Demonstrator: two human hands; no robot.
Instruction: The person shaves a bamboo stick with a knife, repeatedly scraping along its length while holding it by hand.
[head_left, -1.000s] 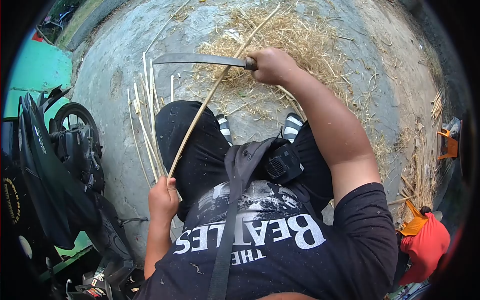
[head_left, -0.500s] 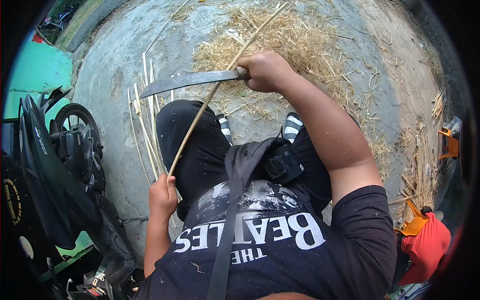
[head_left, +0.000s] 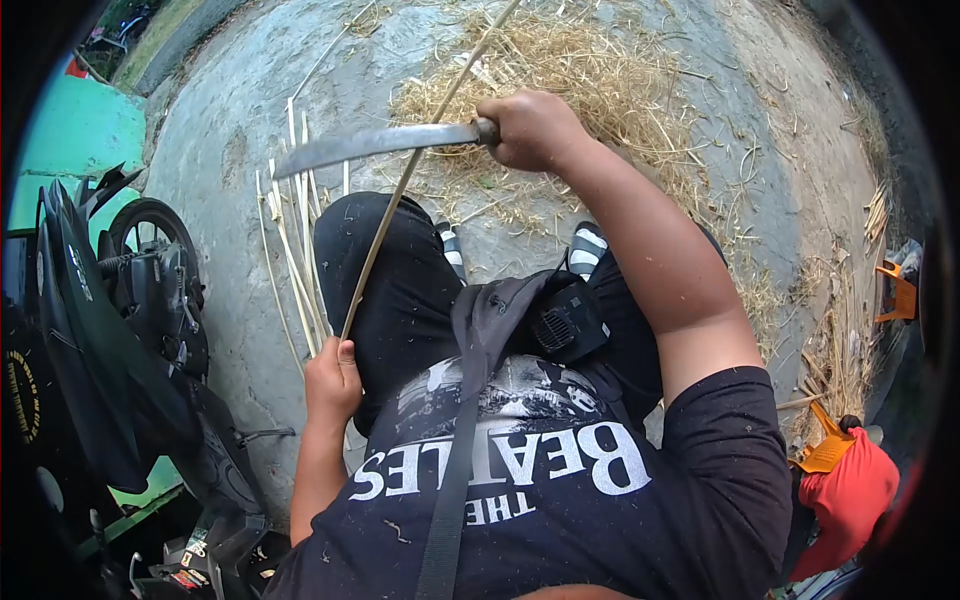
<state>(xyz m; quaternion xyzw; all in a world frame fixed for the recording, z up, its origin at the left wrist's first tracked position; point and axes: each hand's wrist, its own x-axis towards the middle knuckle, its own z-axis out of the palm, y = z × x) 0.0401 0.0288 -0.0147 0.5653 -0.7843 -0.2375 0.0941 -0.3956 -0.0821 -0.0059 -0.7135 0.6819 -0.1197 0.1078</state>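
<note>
A long, thin bamboo-like strip [head_left: 385,225] slants from my left hand [head_left: 333,380] up past the top of the view. My left fingers and thumb are closed around its near end, beside my left knee. In my right hand [head_left: 535,130] is the handle of a machete [head_left: 365,148], its curved blade pointing left. The blade crosses the strip beyond my knee and is slightly blurred; whether it touches the strip I cannot tell.
Several pale strips [head_left: 290,250] lie on the concrete left of my knee. A heap of shavings [head_left: 570,85] spreads ahead of my feet. A motorbike [head_left: 130,330] stands at left. At right are more strips [head_left: 845,340], an orange chair [head_left: 897,292] and red cloth [head_left: 850,500].
My right hand and the machete have shifted slightly away from me. The strip's far end has swung left, and my left hand has moved a little forward.
</note>
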